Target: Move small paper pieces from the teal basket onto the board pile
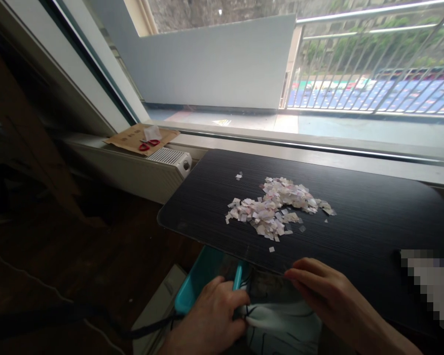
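Observation:
My left hand (216,308) is below the front edge of a dark table, closed on a gathered fold of pale green cloth (281,315) with thin dark lines. Creases spread from its fingers. Beside it, a teal plastic tub (188,288) sits partly under the tabletop, and a teal bar (238,276) rises by the knuckles. My right hand (321,283) reaches to the table edge, fingers stretched out and close together; its thumb is hidden and I see nothing held. Behind both hands, a loose pile of small pale paper scraps (270,209) lies on the dark table (362,212).
Red-handled scissors (149,145) and a crumpled white piece (152,133) rest on a brown envelope (128,138) atop a white radiator (144,170). A blurred-out flat object (429,286) lies at the table's right. A large window borders the far side. A cord crosses the floor.

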A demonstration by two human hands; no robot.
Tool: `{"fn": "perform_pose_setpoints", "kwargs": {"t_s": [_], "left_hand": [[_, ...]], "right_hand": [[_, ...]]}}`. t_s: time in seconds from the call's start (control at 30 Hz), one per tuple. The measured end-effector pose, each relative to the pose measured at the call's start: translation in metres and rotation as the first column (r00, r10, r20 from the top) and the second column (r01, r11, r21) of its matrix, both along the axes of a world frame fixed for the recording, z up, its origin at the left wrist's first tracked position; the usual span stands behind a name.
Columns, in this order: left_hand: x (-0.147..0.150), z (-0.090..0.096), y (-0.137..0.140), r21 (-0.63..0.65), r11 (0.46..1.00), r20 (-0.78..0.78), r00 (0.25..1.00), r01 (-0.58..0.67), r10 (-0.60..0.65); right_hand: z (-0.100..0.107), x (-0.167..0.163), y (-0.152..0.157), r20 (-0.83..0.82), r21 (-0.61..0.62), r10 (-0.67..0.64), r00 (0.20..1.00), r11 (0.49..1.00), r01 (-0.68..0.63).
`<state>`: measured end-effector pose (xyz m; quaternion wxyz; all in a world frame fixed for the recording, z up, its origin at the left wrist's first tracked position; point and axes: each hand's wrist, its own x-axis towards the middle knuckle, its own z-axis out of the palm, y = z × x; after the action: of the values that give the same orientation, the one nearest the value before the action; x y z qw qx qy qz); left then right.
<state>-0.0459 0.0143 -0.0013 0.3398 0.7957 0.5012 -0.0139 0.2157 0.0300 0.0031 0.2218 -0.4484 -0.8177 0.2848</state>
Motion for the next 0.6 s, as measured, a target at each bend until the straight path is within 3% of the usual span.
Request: {"fn": "perform_pose_setpoints", "kwargs": {"t_s": [0.23,0.37,0.47,0.6], "left_hand": [[0.005,0.004,-0.001,-0.106,0.993,-0.06,0.996,0.053,-0.059],[0.012,0.005,-0.001,-0.059,0.995,-0.152,0.985,0.075,-0.083],[0.021,-0.001,0.0,-0.042,0.988,-0.13,0.98,0.149,-0.154],[0.032,-0.023,-0.003,-0.018,0.975,-0.119,0.968,0.221,-0.222]], "right_hand": [[-0.013,0.022,-0.009,-0.063,0.144,-0.252,0.966,0.955,0.258],[-0.016,0.027,0.005,-0.074,0.232,-0.376,0.924,0.894,0.383],[-0.018,0.027,0.012,-0.051,0.273,-0.458,0.888,0.848,0.454],[-0.016,0.021,0.002,-0.014,0.231,-0.407,0.913,0.887,0.399]]}}
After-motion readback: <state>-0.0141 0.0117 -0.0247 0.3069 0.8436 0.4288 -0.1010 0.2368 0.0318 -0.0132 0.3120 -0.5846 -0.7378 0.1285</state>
